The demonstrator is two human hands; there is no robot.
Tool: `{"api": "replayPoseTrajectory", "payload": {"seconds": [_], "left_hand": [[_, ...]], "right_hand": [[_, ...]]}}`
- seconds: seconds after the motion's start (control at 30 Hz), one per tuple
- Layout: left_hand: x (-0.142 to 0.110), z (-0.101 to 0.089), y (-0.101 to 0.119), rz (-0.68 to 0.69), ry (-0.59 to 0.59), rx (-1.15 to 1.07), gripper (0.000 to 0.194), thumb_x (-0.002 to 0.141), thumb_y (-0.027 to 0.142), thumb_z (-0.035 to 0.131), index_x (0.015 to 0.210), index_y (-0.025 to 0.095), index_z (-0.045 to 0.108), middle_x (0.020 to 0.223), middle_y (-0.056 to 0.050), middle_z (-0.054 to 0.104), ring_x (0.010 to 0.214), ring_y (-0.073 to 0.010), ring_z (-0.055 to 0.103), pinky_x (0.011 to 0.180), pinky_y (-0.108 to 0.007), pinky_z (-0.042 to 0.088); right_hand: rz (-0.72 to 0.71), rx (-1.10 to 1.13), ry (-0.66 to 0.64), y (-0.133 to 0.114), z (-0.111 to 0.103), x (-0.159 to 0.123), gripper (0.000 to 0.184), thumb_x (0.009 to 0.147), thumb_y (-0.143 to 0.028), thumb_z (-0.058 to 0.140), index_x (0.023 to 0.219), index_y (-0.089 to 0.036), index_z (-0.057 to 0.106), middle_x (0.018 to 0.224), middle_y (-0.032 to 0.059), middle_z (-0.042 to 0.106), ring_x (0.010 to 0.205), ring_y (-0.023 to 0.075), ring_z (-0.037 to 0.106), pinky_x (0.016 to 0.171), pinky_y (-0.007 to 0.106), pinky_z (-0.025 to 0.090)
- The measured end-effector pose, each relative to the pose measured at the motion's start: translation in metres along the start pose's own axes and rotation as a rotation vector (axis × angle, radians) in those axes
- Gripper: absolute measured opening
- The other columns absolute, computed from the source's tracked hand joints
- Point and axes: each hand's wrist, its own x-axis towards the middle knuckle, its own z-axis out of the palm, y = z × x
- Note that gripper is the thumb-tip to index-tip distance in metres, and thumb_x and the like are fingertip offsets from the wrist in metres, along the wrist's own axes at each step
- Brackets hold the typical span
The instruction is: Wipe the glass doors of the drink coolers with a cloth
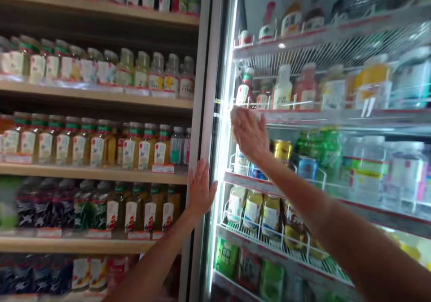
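My left hand [201, 189] rests with fingers spread against the grey metal frame [204, 77] beside the lit fridge. My right hand [249, 133] reaches up to the fridge's left side, by the bright vertical light strip [225, 127]. Its fingers press on a white cloth [233, 113], mostly hidden under the palm and a little blurred. Just behind that hand are a bottle with a green cap [245, 86] and the white wire racks.
Wooden shelves [101, 169] on the left carry rows of juice bottles. Inside the fridge stand a white-capped bottle [283, 86], a gold can [282, 151], green bottles [330, 147] and, lower down, yellow bottles [271, 216]. Green packs [226, 256] sit below.
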Motion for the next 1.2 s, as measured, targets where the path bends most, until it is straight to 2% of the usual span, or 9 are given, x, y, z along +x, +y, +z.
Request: {"api": "replayPoseTrajectory", "payload": {"seconds": [0.13,0.3,0.37,0.53,0.63,0.77,0.87,1.03,1.2], "left_hand": [[0.106,-0.026,0.007,0.069,0.072,-0.007,0.058,0.092,0.034,0.032,0.143,0.018,0.010,0.148,-0.016,0.025,0.139,-0.0230,0.019,0.112,-0.050,0.016],[0.191,-0.043,0.018,0.105,0.158,-0.050,0.061,0.091,0.036,0.034,0.144,0.019,0.009,0.150,-0.015,0.020,0.139,-0.0224,0.018,0.113,-0.049,0.015],[0.208,-0.042,0.020,0.100,0.166,-0.071,0.061,0.091,0.035,0.033,0.144,0.019,0.008,0.150,-0.015,0.019,0.139,-0.0228,0.017,0.112,-0.050,0.015],[0.231,-0.032,0.025,0.115,0.173,-0.082,0.061,0.091,0.036,0.036,0.144,0.018,0.011,0.148,-0.017,0.023,0.139,-0.0240,0.019,0.112,-0.051,0.015],[0.238,-0.022,0.038,0.118,0.177,-0.112,0.062,0.091,0.037,0.036,0.144,0.018,0.012,0.148,-0.016,0.023,0.139,-0.0240,0.019,0.112,-0.050,0.015],[0.234,0.000,0.063,0.111,0.174,-0.143,0.064,0.090,0.038,0.037,0.145,0.019,0.011,0.149,-0.013,0.024,0.138,-0.0250,0.019,0.113,-0.050,0.013],[0.229,0.013,0.070,0.088,0.202,-0.160,0.067,0.088,0.040,0.040,0.145,0.022,0.010,0.149,-0.011,0.021,0.138,-0.0270,0.019,0.113,-0.052,0.010],[0.230,0.015,0.070,0.097,0.212,-0.181,0.067,0.088,0.043,0.038,0.145,0.020,0.011,0.150,-0.011,0.019,0.139,-0.0277,0.017,0.113,-0.052,0.009],[0.230,0.009,0.075,0.049,0.138,-0.152,0.062,0.090,0.042,0.030,0.143,0.012,0.019,0.150,-0.015,0.020,0.139,-0.0277,0.015,0.113,-0.051,0.009]], "right_hand": [[-0.327,0.000,-0.126,0.015,-0.009,0.025,0.040,0.088,-0.022,0.039,0.127,-0.023,0.047,0.140,0.0029,0.042,0.132,0.0231,0.031,0.115,0.051,0.015],[0.098,-0.071,0.058,0.091,-0.036,0.103,0.042,0.091,-0.029,0.033,0.132,-0.024,0.041,0.145,0.0061,0.035,0.136,0.0282,0.023,0.109,0.062,0.009],[0.135,-0.101,0.105,0.101,-0.043,0.114,0.043,0.091,-0.030,0.033,0.134,-0.025,0.039,0.145,0.0060,0.035,0.137,0.0272,0.021,0.110,0.060,0.007],[-0.184,-0.183,-0.022,0.099,-0.060,0.067,0.046,0.089,-0.033,0.040,0.135,-0.029,0.038,0.144,-0.0011,0.038,0.136,0.0202,0.025,0.115,0.046,0.009],[0.136,-0.289,0.094,0.160,-0.095,0.027,0.047,0.089,-0.032,0.041,0.135,-0.027,0.039,0.143,0.0029,0.038,0.133,0.0252,0.031,0.111,0.053,0.015],[0.633,-0.439,0.447,0.244,-0.142,-0.007,0.043,0.086,-0.029,0.041,0.128,-0.026,0.050,0.140,0.0098,0.042,0.128,0.0328,0.038,0.101,0.060,0.027],[0.643,-0.468,0.454,0.229,-0.138,-0.011,0.042,0.086,-0.028,0.040,0.126,-0.023,0.053,0.138,0.0123,0.044,0.127,0.0347,0.039,0.096,0.060,0.033],[0.261,-0.378,0.071,0.192,-0.127,-0.021,0.042,0.088,-0.026,0.039,0.129,-0.027,0.049,0.141,0.0032,0.042,0.133,0.0246,0.033,0.107,0.052,0.027],[0.853,-0.481,0.369,0.264,-0.177,-0.066,0.045,0.084,-0.022,0.038,0.126,-0.014,0.052,0.139,0.0144,0.042,0.127,0.0309,0.040,0.101,0.056,0.032]]}}
